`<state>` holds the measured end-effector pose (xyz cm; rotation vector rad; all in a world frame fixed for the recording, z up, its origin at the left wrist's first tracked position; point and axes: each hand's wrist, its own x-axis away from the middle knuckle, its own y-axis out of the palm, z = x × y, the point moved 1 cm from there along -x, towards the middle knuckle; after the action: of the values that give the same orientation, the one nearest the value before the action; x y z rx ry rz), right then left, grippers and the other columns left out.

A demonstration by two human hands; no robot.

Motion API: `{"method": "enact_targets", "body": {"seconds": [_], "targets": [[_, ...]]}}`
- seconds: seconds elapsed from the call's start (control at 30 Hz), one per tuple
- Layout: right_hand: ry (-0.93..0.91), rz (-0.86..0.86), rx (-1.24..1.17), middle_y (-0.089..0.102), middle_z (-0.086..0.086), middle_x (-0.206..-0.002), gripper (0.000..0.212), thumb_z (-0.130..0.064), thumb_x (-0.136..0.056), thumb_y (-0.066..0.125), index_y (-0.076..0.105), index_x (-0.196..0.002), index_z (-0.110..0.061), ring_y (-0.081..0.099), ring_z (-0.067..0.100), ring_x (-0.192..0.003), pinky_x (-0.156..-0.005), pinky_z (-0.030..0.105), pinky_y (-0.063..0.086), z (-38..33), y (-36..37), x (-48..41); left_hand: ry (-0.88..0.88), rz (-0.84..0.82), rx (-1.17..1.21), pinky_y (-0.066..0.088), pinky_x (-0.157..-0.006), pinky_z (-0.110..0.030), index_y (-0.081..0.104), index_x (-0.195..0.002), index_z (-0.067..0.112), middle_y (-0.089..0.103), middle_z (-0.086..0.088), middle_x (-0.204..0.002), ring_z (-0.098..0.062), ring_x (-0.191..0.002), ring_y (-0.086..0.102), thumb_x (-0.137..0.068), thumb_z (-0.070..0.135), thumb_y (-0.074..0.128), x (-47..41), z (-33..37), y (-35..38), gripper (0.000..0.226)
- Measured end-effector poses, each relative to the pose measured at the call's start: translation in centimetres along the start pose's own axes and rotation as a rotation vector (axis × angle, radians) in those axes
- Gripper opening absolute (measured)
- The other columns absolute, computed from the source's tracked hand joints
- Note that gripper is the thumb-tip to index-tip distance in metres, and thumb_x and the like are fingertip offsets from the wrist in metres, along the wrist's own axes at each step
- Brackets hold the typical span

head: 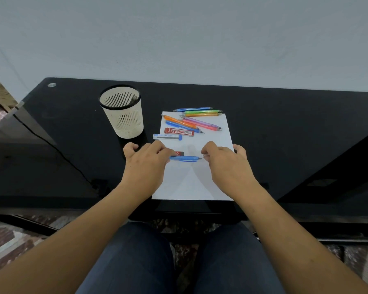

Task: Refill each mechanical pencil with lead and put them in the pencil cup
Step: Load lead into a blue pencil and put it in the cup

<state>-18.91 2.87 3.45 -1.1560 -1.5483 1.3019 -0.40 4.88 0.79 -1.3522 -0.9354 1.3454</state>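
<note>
1. The pencil cup (123, 115) stands left of the paper sheet (191, 183).
2. The left hand (146, 164), over the sheet's left edge, pinches the blue pencil (185, 158) by its end.
3. The right hand (225, 164), near the sheet's right edge, curls by the pencil's tip; its grip is unclear.

Head view, steep downward, close over desk (285, 128)

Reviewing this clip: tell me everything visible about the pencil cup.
The pencil cup is a cream, plastic-looking tapered tub with vertical slots and a black rim. It stands upright on the black desk, left of the white paper, beyond the left hand. A greyish item leans inside; what it is cannot be told.
</note>
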Motion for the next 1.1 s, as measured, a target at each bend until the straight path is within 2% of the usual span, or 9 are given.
{"method": "enact_targets", "body": {"seconds": [0.17,0.27,0.33,0.6,0.77,1.1], "targets": [[0.014,-0.005,0.014,0.064,-0.005,-0.108,0.041,-0.017,-0.094,0.053,0.034,-0.128,-0.030,0.058,0.015,-0.105,-0.114,0.046,0.015,-0.10,-0.01,0.04,0.005,0.013,0.009,0.019,-0.097,-0.041,0.059,-0.125,0.032,0.056,0.008,-0.116,-0.014,-0.102,0.053,-0.093,0.022,0.061,0.06,-0.02,0.09,0.033],[0.009,-0.014,0.011,0.062,-0.006,-0.096,0.025,-0.019,-0.097,0.048,0.038,-0.117,-0.027,0.059,0.014,-0.096,-0.114,0.046,0.015,0.00,-0.01,0.07,0.005,0.018,0.007,0.019,-0.095,-0.040,0.061,-0.123,0.031,0.058,0.007,-0.114,-0.014,-0.100,0.054,-0.092,0.021,0.062,0.19,-0.12,0.25,0.032],[-0.001,-0.017,0.026,0.060,-0.006,-0.096,0.019,-0.021,-0.098,0.047,0.039,-0.114,-0.028,0.057,0.013,-0.094,-0.113,0.046,0.016,0.03,0.05,0.08,0.007,0.023,0.010,0.020,-0.095,-0.041,0.062,-0.122,0.031,0.058,0.007,-0.113,-0.015,-0.098,0.054,-0.091,0.021,0.063,0.22,-0.14,0.24,0.032],[-0.010,0.065,0.036,0.056,-0.008,-0.111,0.017,-0.032,-0.097,0.049,0.052,-0.114,-0.030,0.049,0.012,-0.104,-0.107,0.041,0.028,0.25,0.58,-0.24,0.006,0.031,0.013,0.017,-0.095,-0.039,0.061,-0.124,0.031,0.057,0.008,-0.114,-0.014,-0.100,0.053,-0.093,0.021,0.060,0.40,-0.13,0.11,0.032],[0.021,0.043,-0.009,0.058,-0.008,-0.111,0.019,-0.029,-0.097,0.051,0.054,-0.115,-0.029,0.050,0.011,-0.104,-0.108,0.039,0.027,0.19,0.43,-0.43,-0.007,-0.013,0.011,0.017,-0.099,-0.039,0.056,-0.128,0.034,0.053,0.010,-0.121,-0.011,-0.106,0.050,-0.097,0.026,0.053,0.31,-0.07,0.20,0.032],[0.028,0.023,-0.016,0.062,-0.009,-0.106,0.017,-0.033,-0.096,0.052,0.058,-0.111,-0.029,0.050,0.011,-0.097,-0.107,0.038,0.026,0.29,0.47,-0.62,0.001,0.036,0.042,0.018,-0.094,-0.039,0.063,-0.121,0.031,0.057,0.008,-0.111,-0.014,-0.096,0.054,-0.093,0.019,0.060,0.43,-0.22,0.59,0.031]]}}
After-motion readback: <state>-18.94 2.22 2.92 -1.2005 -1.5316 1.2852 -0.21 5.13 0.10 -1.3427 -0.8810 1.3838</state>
